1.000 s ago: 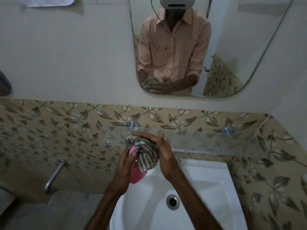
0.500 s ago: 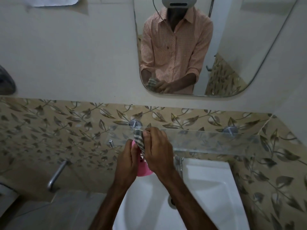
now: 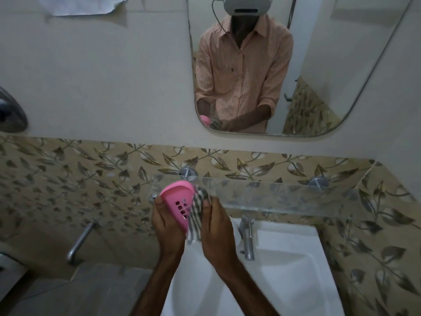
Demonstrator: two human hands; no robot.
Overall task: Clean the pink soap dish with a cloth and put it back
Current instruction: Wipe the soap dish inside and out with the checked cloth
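Over the white sink (image 3: pixel 284 270), just before the glass shelf (image 3: pixel 284 198), the left hand (image 3: pixel 168 224) has its grip curled round the tilted pink dish (image 3: pixel 176 201). The right hand (image 3: pixel 216 231) has its grip closed on the striped cloth (image 3: pixel 197 215), which touches the dish's edge.

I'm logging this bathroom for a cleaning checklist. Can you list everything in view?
soap dish: 1, pink, held before the shelf's left end
cloth: 1, striped grey-white, against the dish's right side
glass shelf: 1, clear, wall above basin
washbasin: 1, white, bottom centre
tap: 1, chrome, basin's back rim
wall spout: 1, chrome, lower left
mirror: 1, plain, upper right wall
left hand: 1, grips the soap dish
right hand: 1, holds the cloth
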